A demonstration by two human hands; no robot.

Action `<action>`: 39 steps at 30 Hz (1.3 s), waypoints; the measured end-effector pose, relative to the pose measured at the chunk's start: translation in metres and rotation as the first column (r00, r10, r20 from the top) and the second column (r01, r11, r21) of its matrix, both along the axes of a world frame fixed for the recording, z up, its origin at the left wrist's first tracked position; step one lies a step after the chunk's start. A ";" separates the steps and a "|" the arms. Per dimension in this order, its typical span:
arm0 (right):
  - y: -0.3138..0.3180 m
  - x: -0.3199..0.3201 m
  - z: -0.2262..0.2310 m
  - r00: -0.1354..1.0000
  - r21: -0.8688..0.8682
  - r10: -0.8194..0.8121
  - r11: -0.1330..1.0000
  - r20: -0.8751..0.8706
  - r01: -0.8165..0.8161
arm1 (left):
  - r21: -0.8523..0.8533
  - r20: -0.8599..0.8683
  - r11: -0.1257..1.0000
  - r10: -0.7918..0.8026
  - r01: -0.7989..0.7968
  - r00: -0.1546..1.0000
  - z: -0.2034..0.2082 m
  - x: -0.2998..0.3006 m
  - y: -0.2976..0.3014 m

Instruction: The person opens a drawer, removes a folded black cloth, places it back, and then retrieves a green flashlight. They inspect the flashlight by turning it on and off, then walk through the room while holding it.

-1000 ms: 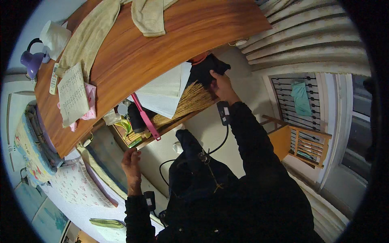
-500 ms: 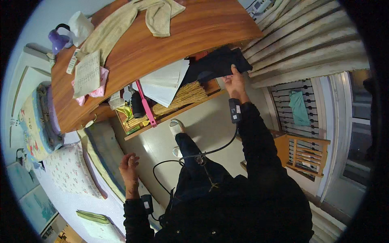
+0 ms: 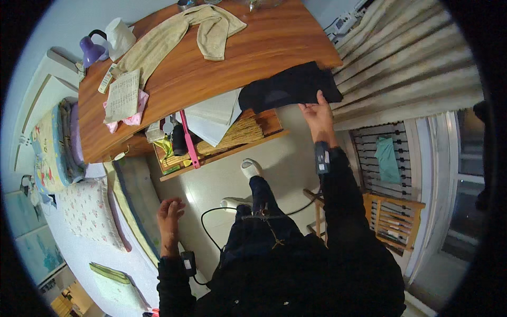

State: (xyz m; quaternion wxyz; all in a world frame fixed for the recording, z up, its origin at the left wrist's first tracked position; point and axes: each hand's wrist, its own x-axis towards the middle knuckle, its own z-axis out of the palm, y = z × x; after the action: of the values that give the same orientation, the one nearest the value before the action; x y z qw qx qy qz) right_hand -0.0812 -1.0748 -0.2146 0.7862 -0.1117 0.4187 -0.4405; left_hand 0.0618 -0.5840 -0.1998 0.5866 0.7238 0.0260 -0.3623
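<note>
My right hand (image 3: pixel 317 117) grips the right end of a black cloth (image 3: pixel 288 87), thumb on top. The cloth stretches along the front edge of the wooden desk (image 3: pixel 269 45) and overlaps the right part of an open drawer (image 3: pixel 274 119). Inside the drawer lie a straw whisk broom (image 3: pixel 232 140), white papers (image 3: pixel 216 113), a pink strip-shaped item (image 3: pixel 189 140) and a dark cylindrical item (image 3: pixel 178 140). Off to the left, my left hand (image 3: pixel 170 214) hangs above the floor, fingers loosely bent and apart, holding nothing.
A beige towel (image 3: pixel 174 31), a sheet of written paper (image 3: pixel 123 98) and a purple lamp (image 3: pixel 92 51) are on the desk. The bed (image 3: pixel 79 264) stands left, a curtain (image 3: pixel 401 58) hangs right. A wooden chair (image 3: pixel 393 214) stands near my right arm. A cable (image 3: pixel 206 222) crosses my front.
The black cloth has risen with my right hand from the drawer to the desk's front edge. My feet have shifted. My left hand stays empty in nearly the same place.
</note>
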 end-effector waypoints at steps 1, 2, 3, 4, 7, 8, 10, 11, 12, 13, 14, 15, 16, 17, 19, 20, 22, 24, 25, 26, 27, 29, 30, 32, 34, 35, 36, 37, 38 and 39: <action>-0.004 0.001 0.008 0.996 0.060 -0.009 0.998 -0.091 0.015 | -0.007 -0.028 1.000 0.001 -0.001 1.000 0.003 0.000 -0.014; -0.007 0.002 0.017 0.996 0.083 0.019 0.996 -0.086 -0.012 | -0.030 -0.054 0.999 -0.017 0.015 0.998 0.005 0.002 -0.029; -0.009 0.000 0.027 0.994 0.110 0.017 0.994 -0.109 -0.005 | -0.042 -0.078 0.999 -0.035 0.031 0.996 0.007 0.004 -0.049; -0.008 -0.002 0.037 0.991 0.134 0.020 0.991 -0.133 -0.002 | -0.051 -0.096 0.997 -0.056 0.051 0.994 0.009 0.007 -0.070; -0.002 0.000 0.061 0.956 -0.005 0.268 0.963 0.122 -0.269 | -0.123 -0.123 0.989 -0.095 0.080 0.988 0.018 0.014 -0.131; -0.001 0.005 0.067 0.899 -0.058 0.343 0.938 0.271 -0.341 | -0.185 -0.145 0.981 -0.084 0.057 0.986 0.022 0.016 -0.151; 0.002 0.019 0.073 0.869 -0.096 0.433 0.901 0.240 -0.423 | -0.371 -0.319 0.924 -0.040 -0.087 0.947 0.033 0.023 -0.183; 0.004 0.026 0.075 0.835 -0.096 0.495 0.868 0.240 -0.487 | -0.521 -0.364 0.845 -0.095 -0.118 0.926 0.039 0.025 -0.195; 0.006 0.033 0.078 0.835 -0.040 0.500 0.862 0.231 -0.505 | -0.671 -0.413 0.722 -0.176 -0.168 0.894 0.046 0.028 -0.203; 0.008 0.040 0.080 0.760 -0.130 0.587 0.807 0.278 -0.576 | -0.671 -0.513 0.700 -0.202 -0.243 0.834 0.052 0.033 -0.210; 0.012 0.048 0.081 0.720 -0.164 0.618 0.783 0.315 -0.600 | -0.663 -0.489 0.713 -0.185 -0.226 0.852 0.058 0.037 -0.215; 0.016 0.057 0.083 0.678 -0.200 0.647 0.758 0.350 -0.621 | -0.655 -0.465 0.726 -0.170 -0.209 0.869 0.064 0.039 -0.217; 0.019 0.066 0.085 0.671 -0.213 0.653 0.754 0.351 -0.621 | -0.667 -0.434 0.721 -0.171 -0.188 0.884 0.068 0.039 -0.220; 0.023 0.075 0.086 0.666 -0.228 0.657 0.751 0.353 -0.620 | -0.688 -0.362 0.696 -0.085 -0.205 0.928 0.072 0.036 -0.221; 0.034 0.092 0.086 0.607 -0.229 0.686 0.716 0.401 -0.659 | -0.601 -0.229 0.778 0.054 -0.185 0.972 0.076 0.033 -0.220; 0.040 0.100 0.084 0.550 -0.218 0.706 0.682 0.447 -0.698 | -0.573 -0.148 0.801 0.107 -0.173 0.983 0.077 0.032 -0.219; 0.055 0.113 0.078 0.525 -0.165 0.722 0.646 0.451 -0.746 | -0.485 0.148 0.873 0.143 -0.054 0.979 0.077 0.028 -0.216; 0.071 0.122 0.072 0.576 -0.075 0.730 0.640 0.368 -0.765 | -0.220 0.583 0.968 0.029 0.123 0.812 0.078 0.028 -0.212; 0.075 0.128 0.070 0.623 0.033 0.708 0.652 0.333 -0.758 | -0.198 0.738 0.960 0.013 0.197 0.675 0.079 0.027 -0.210; 0.078 0.131 0.070 0.579 -0.047 0.729 0.636 0.365 -0.770 | -0.083 0.791 0.958 -0.104 0.275 0.602 0.081 0.030 -0.205; 0.081 0.134 0.070 0.581 -0.070 0.735 0.639 0.349 -0.766 | -0.048 0.769 0.942 -0.177 0.331 0.615 0.084 0.029 -0.203; 0.087 0.139 0.073 0.640 -0.062 0.718 0.677 0.274 -0.733 | -0.088 0.641 0.906 -0.266 0.413 0.720 0.091 0.026 -0.195; 0.087 0.141 0.076 0.637 -0.055 0.736 0.663 0.230 -0.746 | -0.170 0.536 0.884 -0.288 0.435 0.793 0.096 0.023 -0.191; 0.089 0.145 0.082 0.592 -0.055 0.782 0.612 0.195 -0.789 | -0.398 0.302 0.847 -0.241 0.351 0.922 0.101 0.023 -0.187; 0.095 0.146 0.087 0.561 -0.031 0.797 0.581 0.221 -0.813 | -0.614 0.008 0.782 -0.131 0.109 0.991 0.103 0.027 -0.187; 0.099 0.147 0.088 0.579 0.021 0.792 0.587 0.196 -0.810 | -0.560 0.041 0.824 -0.068 0.079 0.997 0.102 0.030 -0.187; 0.105 0.146 0.088 0.544 -0.091 0.819 0.565 0.181 -0.820 | -0.416 -0.032 0.909 -0.045 0.028 0.998 0.100 0.039 -0.189; 0.111 0.145 0.088 0.547 -0.166 0.828 0.561 0.126 -0.811 | -0.444 -0.041 0.895 0.019 -0.035 0.999 0.099 0.041 -0.189; 0.116 0.143 0.087 0.521 -0.281 0.842 0.538 0.140 -0.795 | -0.463 -0.053 0.880 0.089 -0.103 0.995 0.097 0.041 -0.191; 0.118 0.144 0.086 0.517 -0.285 0.855 0.487 -0.036 -0.826 | -0.499 0.019 0.864 0.085 -0.064 0.996 0.093 0.047 -0.192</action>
State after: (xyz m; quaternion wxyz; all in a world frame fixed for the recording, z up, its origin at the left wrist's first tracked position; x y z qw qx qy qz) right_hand 0.0628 -0.9568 -0.1287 0.8999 -0.3817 0.2029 -0.0575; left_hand 0.1088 -0.7758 -0.1064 0.7673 0.5537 -0.0521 -0.3192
